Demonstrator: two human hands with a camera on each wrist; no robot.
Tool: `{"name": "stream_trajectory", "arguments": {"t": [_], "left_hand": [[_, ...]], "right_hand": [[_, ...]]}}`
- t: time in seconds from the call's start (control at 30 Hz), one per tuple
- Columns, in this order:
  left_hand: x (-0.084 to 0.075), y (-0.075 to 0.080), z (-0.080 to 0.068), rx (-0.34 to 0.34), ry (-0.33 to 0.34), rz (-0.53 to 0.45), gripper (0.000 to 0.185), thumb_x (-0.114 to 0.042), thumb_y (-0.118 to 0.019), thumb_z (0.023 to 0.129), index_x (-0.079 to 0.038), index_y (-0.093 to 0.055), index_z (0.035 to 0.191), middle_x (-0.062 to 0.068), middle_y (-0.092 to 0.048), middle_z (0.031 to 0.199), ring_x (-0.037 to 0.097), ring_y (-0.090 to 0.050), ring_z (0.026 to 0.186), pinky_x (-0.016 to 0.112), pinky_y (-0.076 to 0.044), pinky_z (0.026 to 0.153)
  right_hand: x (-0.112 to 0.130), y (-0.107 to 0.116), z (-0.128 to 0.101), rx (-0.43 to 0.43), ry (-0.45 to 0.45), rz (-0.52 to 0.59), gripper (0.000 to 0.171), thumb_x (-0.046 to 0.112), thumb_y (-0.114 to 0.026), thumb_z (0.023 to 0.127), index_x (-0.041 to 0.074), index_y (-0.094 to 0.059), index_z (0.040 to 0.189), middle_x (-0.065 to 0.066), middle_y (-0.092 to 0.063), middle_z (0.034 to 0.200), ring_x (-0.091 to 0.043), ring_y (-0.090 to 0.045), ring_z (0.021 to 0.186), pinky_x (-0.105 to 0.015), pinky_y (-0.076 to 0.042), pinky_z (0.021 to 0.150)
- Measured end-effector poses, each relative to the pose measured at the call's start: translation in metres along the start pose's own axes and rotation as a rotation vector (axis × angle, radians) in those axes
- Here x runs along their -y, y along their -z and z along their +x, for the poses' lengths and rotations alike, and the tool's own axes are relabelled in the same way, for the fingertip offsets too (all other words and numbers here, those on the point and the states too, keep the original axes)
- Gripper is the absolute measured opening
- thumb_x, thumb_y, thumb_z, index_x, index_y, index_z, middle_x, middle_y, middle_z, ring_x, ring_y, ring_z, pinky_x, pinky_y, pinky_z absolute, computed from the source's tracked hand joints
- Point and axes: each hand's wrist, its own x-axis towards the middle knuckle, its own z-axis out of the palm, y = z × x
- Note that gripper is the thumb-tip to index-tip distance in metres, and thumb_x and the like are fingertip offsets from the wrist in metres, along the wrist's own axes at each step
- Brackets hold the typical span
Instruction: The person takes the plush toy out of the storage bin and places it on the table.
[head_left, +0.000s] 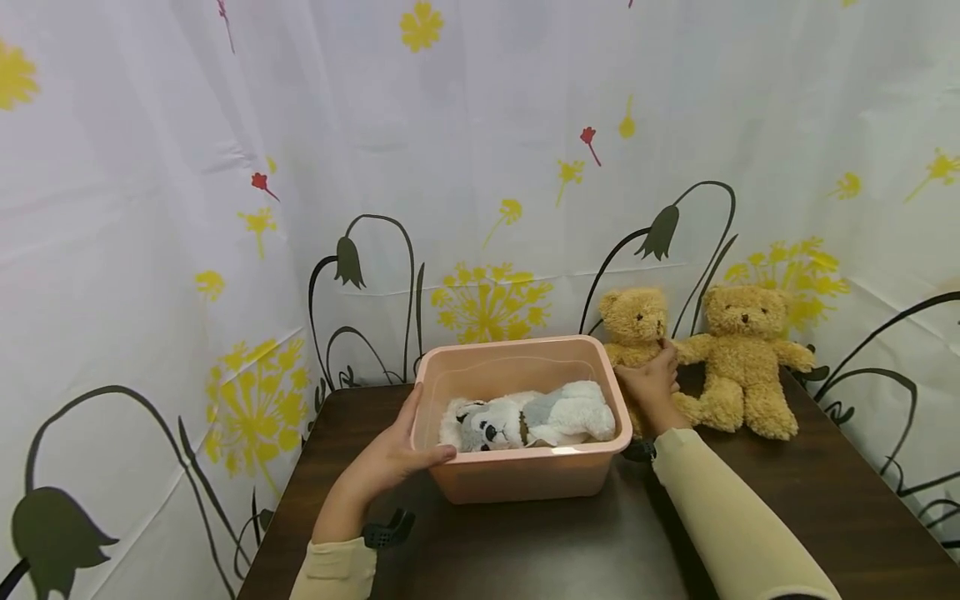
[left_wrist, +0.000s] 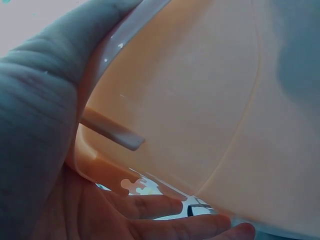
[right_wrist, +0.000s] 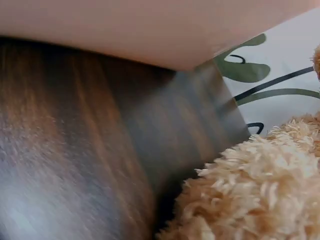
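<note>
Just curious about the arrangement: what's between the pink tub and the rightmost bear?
The head view shows another teddy bear there, with the person's right hand in front of it.

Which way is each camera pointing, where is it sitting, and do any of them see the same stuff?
Head: worn on the head, facing forward and down at the pink bin, plush dog and two teddy bears; the left hand, right hand and both sleeves show.
Left wrist: worn on that wrist, facing the bin's rim and wall close up; part of the left hand shows.
Right wrist: worn on that wrist, facing across the dark tabletop toward bear fur and printed cloth; no hand shows.
Shared: head and right wrist both see bin, tabletop, fur and cloth.
</note>
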Motion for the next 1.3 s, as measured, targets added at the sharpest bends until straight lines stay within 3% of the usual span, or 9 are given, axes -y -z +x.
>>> {"name": "stream_trajectory", "arguments": {"t": [0.2, 0.37, 0.6, 0.73, 0.93, 1.03, 1.1, 1.2, 1.3], "left_hand": [[0.000, 0.000, -0.004, -0.009, 0.014, 0.017, 0.131, -0.048, -0.090, 0.087, -0.030, 0.003, 0.177, 0.024, -0.027, 0.177, 0.042, -0.050, 0.148, 0.063, -0.043, 0.120], [-0.001, 0.001, -0.001, 0.000, -0.001, -0.004, 0.130, -0.049, -0.090, 0.088, -0.033, 0.004, 0.177, 0.021, -0.026, 0.178, 0.042, -0.050, 0.149, 0.063, -0.043, 0.120], [0.002, 0.003, -0.003, 0.002, 0.000, -0.008, 0.130, -0.047, -0.089, 0.088, -0.031, 0.005, 0.177, 0.019, -0.023, 0.180, 0.042, -0.050, 0.149, 0.063, -0.043, 0.121], [0.002, 0.000, -0.004, -0.007, 0.015, 0.007, 0.130, -0.051, -0.089, 0.087, -0.034, 0.004, 0.177, 0.018, -0.022, 0.180, 0.041, -0.048, 0.151, 0.064, -0.041, 0.122], [0.001, -0.003, 0.000, -0.012, 0.032, 0.008, 0.132, -0.054, -0.090, 0.086, -0.035, 0.004, 0.176, 0.018, -0.022, 0.181, 0.040, -0.047, 0.152, 0.064, -0.041, 0.123], [0.001, -0.002, -0.001, -0.011, 0.035, 0.003, 0.132, -0.053, -0.090, 0.085, -0.035, 0.004, 0.176, 0.018, -0.019, 0.181, 0.041, -0.043, 0.155, 0.064, -0.039, 0.124], [0.001, 0.000, -0.001, -0.013, 0.031, 0.007, 0.132, -0.052, -0.091, 0.085, -0.035, 0.004, 0.176, 0.018, -0.017, 0.182, 0.041, -0.041, 0.156, 0.064, -0.037, 0.125], [0.001, 0.000, -0.002, -0.010, 0.019, -0.014, 0.132, -0.050, -0.091, 0.086, -0.034, 0.004, 0.177, 0.018, -0.016, 0.182, 0.041, -0.041, 0.156, 0.064, -0.038, 0.125], [0.001, -0.001, -0.002, 0.002, 0.016, -0.030, 0.133, -0.049, -0.091, 0.086, -0.033, 0.005, 0.177, 0.017, -0.015, 0.182, 0.041, -0.041, 0.156, 0.063, -0.038, 0.125]], "right_hand": [[-0.007, -0.014, -0.009, -0.049, 0.076, -0.133, 0.114, 0.055, -0.087, 0.089, 0.009, -0.020, 0.169, -0.033, -0.032, 0.163, -0.055, -0.032, 0.147, -0.070, -0.019, 0.115], [-0.008, -0.015, -0.009, -0.105, 0.095, -0.141, 0.110, 0.054, -0.085, 0.091, 0.008, -0.021, 0.168, -0.033, -0.034, 0.162, -0.056, -0.034, 0.147, -0.070, -0.020, 0.115], [-0.004, -0.016, -0.016, -0.036, 0.067, -0.166, 0.114, 0.060, -0.081, 0.093, 0.007, -0.017, 0.170, -0.033, -0.031, 0.165, -0.055, -0.034, 0.148, -0.068, -0.020, 0.116], [0.002, -0.013, -0.021, -0.057, 0.059, -0.179, 0.112, 0.061, -0.079, 0.093, 0.006, -0.018, 0.169, -0.037, -0.027, 0.162, -0.059, -0.031, 0.144, -0.071, -0.021, 0.116], [0.015, 0.004, -0.022, -0.016, -0.050, -0.118, 0.110, 0.057, -0.079, 0.094, 0.011, -0.015, 0.171, -0.035, -0.013, 0.163, -0.060, -0.025, 0.145, -0.072, -0.023, 0.118], [0.031, 0.014, -0.022, -0.031, -0.143, -0.080, 0.093, 0.047, -0.073, 0.099, 0.008, -0.026, 0.169, -0.033, -0.018, 0.166, -0.057, -0.027, 0.148, -0.073, -0.022, 0.120], [0.047, 0.021, -0.024, -0.088, -0.194, -0.021, 0.072, 0.040, -0.063, 0.102, 0.010, -0.039, 0.163, -0.026, -0.031, 0.163, -0.048, -0.036, 0.144, -0.068, -0.024, 0.119], [0.077, 0.036, -0.024, -0.186, -0.200, 0.177, 0.040, 0.031, -0.052, 0.107, 0.014, -0.056, 0.143, -0.010, -0.054, 0.138, -0.028, -0.053, 0.113, -0.048, -0.035, 0.104], [0.111, 0.049, -0.025, -0.199, -0.065, 0.424, 0.018, 0.022, -0.053, 0.110, 0.014, -0.062, 0.123, 0.001, -0.056, 0.109, -0.014, -0.045, 0.073, -0.028, -0.037, 0.073]]}}
